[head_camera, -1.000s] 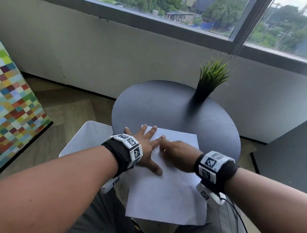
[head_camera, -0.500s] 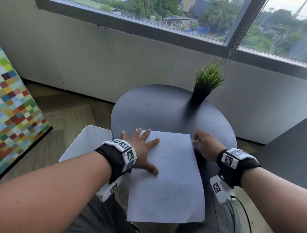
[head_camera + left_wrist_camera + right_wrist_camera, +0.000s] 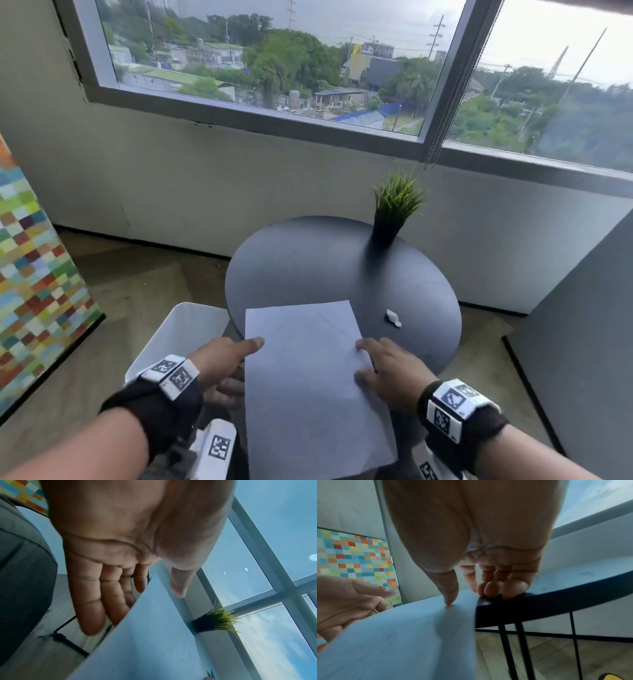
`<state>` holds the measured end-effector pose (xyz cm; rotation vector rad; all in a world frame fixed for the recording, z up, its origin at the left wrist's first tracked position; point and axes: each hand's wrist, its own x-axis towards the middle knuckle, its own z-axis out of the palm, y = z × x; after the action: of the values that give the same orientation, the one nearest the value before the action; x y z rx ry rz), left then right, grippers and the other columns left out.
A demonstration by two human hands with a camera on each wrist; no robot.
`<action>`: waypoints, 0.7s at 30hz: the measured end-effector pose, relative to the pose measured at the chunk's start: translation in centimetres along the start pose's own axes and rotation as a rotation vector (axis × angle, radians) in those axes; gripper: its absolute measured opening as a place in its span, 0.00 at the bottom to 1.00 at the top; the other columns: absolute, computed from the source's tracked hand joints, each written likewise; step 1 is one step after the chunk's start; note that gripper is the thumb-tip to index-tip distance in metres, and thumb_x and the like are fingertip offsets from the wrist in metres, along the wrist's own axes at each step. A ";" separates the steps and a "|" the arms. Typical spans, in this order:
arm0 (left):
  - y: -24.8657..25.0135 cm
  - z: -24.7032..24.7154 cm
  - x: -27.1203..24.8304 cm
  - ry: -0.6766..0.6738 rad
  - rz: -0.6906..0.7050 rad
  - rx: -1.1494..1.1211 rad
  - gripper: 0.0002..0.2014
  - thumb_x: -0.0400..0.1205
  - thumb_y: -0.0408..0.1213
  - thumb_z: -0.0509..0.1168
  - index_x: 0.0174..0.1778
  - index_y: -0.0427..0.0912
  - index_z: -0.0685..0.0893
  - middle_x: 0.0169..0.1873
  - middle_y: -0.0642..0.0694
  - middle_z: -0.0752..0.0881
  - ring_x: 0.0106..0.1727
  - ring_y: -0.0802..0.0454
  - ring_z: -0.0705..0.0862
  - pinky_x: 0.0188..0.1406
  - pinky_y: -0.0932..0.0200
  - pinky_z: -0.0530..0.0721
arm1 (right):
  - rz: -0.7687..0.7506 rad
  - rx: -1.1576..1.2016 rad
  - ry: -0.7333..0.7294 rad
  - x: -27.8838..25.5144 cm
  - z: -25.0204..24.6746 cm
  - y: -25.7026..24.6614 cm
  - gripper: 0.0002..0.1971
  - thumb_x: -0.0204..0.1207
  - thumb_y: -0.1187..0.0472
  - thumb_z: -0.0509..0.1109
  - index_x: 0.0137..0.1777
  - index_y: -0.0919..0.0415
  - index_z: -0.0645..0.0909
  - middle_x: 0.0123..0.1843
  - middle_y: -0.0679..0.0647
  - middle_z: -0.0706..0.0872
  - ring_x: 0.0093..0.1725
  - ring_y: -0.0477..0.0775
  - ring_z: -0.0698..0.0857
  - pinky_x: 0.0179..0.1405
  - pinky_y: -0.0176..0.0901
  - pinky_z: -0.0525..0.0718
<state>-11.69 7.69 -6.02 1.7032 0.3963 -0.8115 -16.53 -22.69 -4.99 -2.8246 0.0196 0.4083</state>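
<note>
A white sheet of paper (image 3: 308, 377) lies on the near part of a round dark table (image 3: 325, 267) and overhangs its near edge. My left hand (image 3: 236, 359) holds the sheet's left edge, with the thumb (image 3: 178, 588) on top and straight fingers (image 3: 96, 601) underneath. My right hand (image 3: 376, 366) is at the right edge. Its thumb (image 3: 448, 599) presses on the paper (image 3: 402, 635). Its curled fingertips (image 3: 493, 589) meet the paper's edge at the table rim (image 3: 556, 601).
A small white object (image 3: 393, 318) lies on the table right of the paper. A potted grass plant (image 3: 394, 209) stands at the table's far side. A white bin (image 3: 181, 335) sits on the floor at the left, and a colourful panel (image 3: 34, 291) beyond it.
My left hand has slid from flat on the paper to its left edge. My right hand has come back from the table's right side to the paper's right edge. The small white object now shows there.
</note>
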 end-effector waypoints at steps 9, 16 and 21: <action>4.5 1.0 -1.5 0.103 0.422 0.091 0.07 0.79 0.31 0.72 0.52 0.42 0.90 0.47 0.38 0.93 0.45 0.40 0.92 0.47 0.41 0.91 | -0.029 0.242 0.092 0.6 -1.8 -0.3 0.33 0.73 0.49 0.69 0.78 0.46 0.63 0.52 0.46 0.82 0.54 0.49 0.81 0.59 0.45 0.79; 12.2 0.8 -4.8 -0.088 0.688 -0.038 0.28 0.59 0.54 0.81 0.51 0.42 0.89 0.47 0.37 0.81 0.49 0.40 0.74 0.49 0.43 0.71 | 0.051 0.764 0.166 2.1 -8.2 0.7 0.33 0.73 0.55 0.73 0.78 0.49 0.65 0.53 0.52 0.82 0.39 0.54 0.82 0.28 0.43 0.78; 14.4 0.0 -6.5 -0.138 0.797 -0.093 0.25 0.58 0.51 0.81 0.47 0.42 0.90 0.45 0.39 0.85 0.48 0.42 0.78 0.48 0.51 0.78 | -0.088 1.087 0.170 0.7 -11.0 -0.1 0.16 0.66 0.61 0.73 0.56 0.59 0.83 0.40 0.53 0.78 0.30 0.48 0.73 0.24 0.39 0.67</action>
<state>-7.05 4.49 8.74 1.5202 -0.3309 -0.3064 -12.84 -25.66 4.98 -1.7657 0.1136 0.0730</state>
